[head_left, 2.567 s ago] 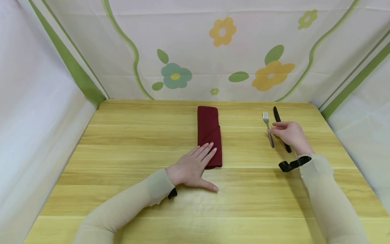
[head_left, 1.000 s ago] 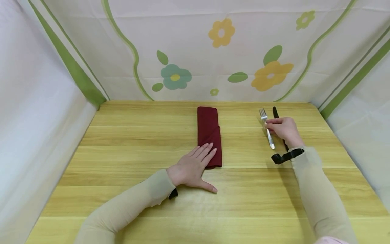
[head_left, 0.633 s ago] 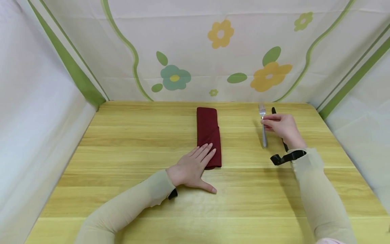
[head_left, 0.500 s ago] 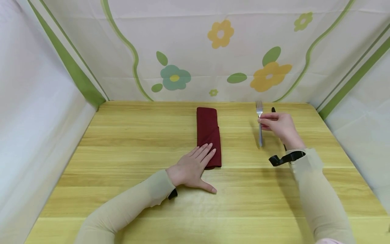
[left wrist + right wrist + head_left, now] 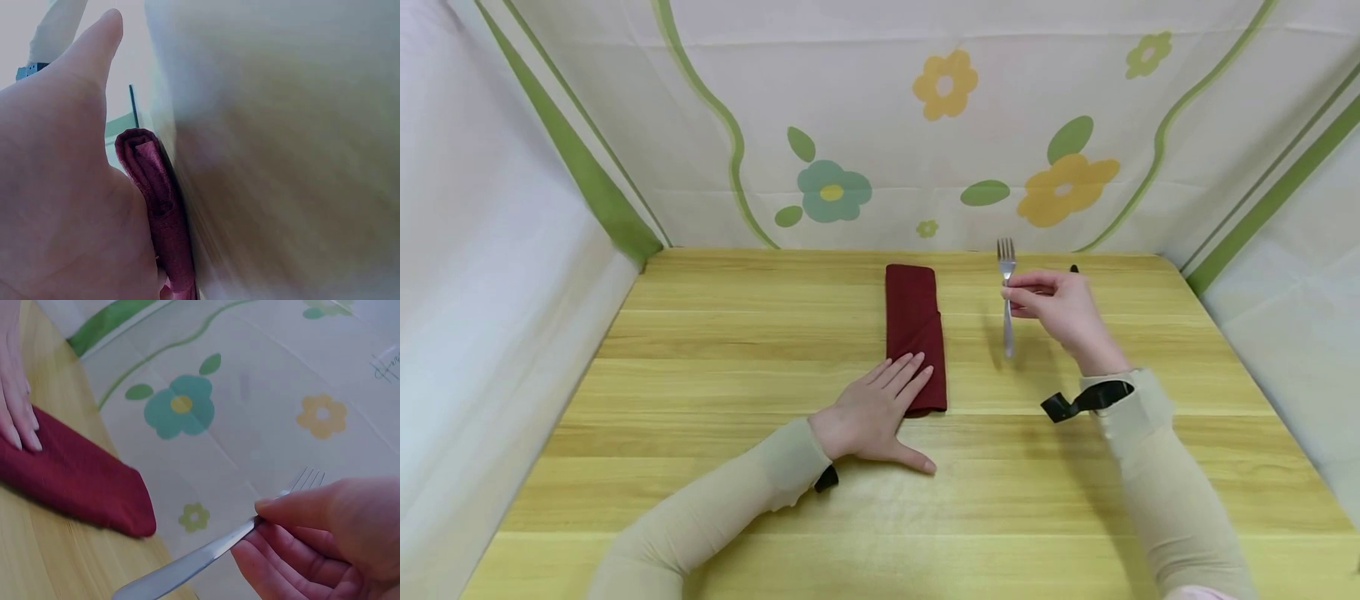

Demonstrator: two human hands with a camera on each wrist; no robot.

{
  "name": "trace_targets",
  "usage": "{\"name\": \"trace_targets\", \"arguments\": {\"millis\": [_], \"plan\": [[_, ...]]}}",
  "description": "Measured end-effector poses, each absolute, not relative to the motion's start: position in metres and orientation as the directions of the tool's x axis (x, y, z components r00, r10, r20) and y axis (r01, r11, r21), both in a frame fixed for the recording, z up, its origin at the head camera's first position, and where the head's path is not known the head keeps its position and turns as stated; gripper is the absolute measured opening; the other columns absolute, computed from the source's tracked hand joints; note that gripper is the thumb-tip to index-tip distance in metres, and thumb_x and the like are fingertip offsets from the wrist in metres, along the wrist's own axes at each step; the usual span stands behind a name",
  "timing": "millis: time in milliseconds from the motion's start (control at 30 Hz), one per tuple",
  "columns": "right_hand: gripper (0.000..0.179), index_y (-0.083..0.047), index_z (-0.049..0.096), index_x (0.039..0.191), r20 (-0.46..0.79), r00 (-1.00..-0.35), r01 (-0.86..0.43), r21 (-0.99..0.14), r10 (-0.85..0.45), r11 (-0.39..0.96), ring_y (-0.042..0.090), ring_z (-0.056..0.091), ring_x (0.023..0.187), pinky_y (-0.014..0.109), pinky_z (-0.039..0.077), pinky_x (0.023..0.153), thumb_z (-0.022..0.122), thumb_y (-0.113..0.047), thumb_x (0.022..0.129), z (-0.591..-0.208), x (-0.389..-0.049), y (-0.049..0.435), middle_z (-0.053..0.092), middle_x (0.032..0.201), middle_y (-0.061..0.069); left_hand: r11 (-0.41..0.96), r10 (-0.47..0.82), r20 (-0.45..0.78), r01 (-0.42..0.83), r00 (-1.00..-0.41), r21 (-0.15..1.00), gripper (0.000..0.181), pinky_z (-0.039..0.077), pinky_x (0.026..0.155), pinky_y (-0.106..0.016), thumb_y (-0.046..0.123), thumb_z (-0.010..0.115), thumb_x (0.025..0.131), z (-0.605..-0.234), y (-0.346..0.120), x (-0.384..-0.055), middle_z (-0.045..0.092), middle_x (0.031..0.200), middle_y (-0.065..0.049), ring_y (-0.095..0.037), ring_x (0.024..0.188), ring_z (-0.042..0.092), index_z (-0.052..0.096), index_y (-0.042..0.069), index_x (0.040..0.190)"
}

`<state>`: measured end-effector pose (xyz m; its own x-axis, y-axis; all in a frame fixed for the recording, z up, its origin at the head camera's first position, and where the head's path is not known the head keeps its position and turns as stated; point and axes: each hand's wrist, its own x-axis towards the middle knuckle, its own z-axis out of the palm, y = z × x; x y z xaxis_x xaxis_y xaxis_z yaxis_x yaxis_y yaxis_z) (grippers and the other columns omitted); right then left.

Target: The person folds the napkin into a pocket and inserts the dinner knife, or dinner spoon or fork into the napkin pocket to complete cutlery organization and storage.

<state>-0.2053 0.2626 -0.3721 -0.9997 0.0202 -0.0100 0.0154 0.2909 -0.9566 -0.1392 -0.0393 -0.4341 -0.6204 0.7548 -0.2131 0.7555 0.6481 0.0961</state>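
Observation:
A dark red cloth napkin (image 5: 913, 308), folded into a long strip with a diagonal flap, lies on the wooden table. My left hand (image 5: 876, 417) rests flat on its near end, fingers straight and thumb spread to the side. In the left wrist view the folded layers of the napkin (image 5: 153, 187) show beside the palm. My right hand (image 5: 1056, 312) pinches a silver fork (image 5: 1007, 325) around its neck, tines pointing away, lifted above the table to the right of the napkin. Only the dark tip of a knife (image 5: 1074, 269) shows behind the right hand; the rest is hidden.
The wooden table (image 5: 700, 333) ends at a white curtain (image 5: 880, 100) printed with flowers, with more white cloth on both sides. A black strap (image 5: 1090, 400) circles the right wrist.
My right hand has picked the fork up off the table beside the knife and carried it left towards the napkin. My left hand has stayed on the napkin.

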Motion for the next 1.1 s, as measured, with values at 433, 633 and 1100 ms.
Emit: {"name": "trace_targets", "arguments": {"millis": [433,633,1100], "plan": [[0.028,0.009,0.071,0.110,0.096,-0.995,-0.099,-0.970,-0.024,0.222,0.020,0.074,0.082,0.034,0.060,0.076,0.076,-0.014,0.094,-0.366,-0.201,0.229,0.073,0.098,0.013,0.567,0.775,-0.023,0.680,-0.631,0.466,0.115,0.006,0.122,-0.041,0.079,0.066,0.079,-0.423,-0.042,-0.165,0.016,0.168,-0.010,-0.025,0.154,0.007,0.025,0.011,0.163],[0.028,0.009,0.071,0.108,0.094,-0.992,-0.108,-0.977,-0.082,0.182,0.029,0.074,0.083,0.038,0.060,0.077,0.078,-0.013,0.092,-0.366,-0.200,0.217,0.074,0.095,0.013,0.409,0.654,0.030,0.386,-0.756,0.827,0.089,0.031,0.116,-0.043,0.060,0.074,0.087,-0.415,-0.040,-0.175,0.040,0.158,0.003,-0.016,0.144,0.035,0.041,0.016,0.157],[0.024,0.011,0.068,0.107,0.037,-0.980,-0.055,-0.995,-0.196,0.086,0.026,0.074,0.081,0.042,0.060,0.078,0.077,-0.006,0.092,-0.375,-0.194,0.186,0.075,0.093,0.014,0.016,0.514,0.062,0.082,-0.856,0.997,0.025,0.059,0.082,-0.041,0.000,0.062,0.100,-0.417,-0.021,-0.179,0.076,0.101,-0.012,-0.032,0.097,0.073,0.064,-0.011,0.122]]}}
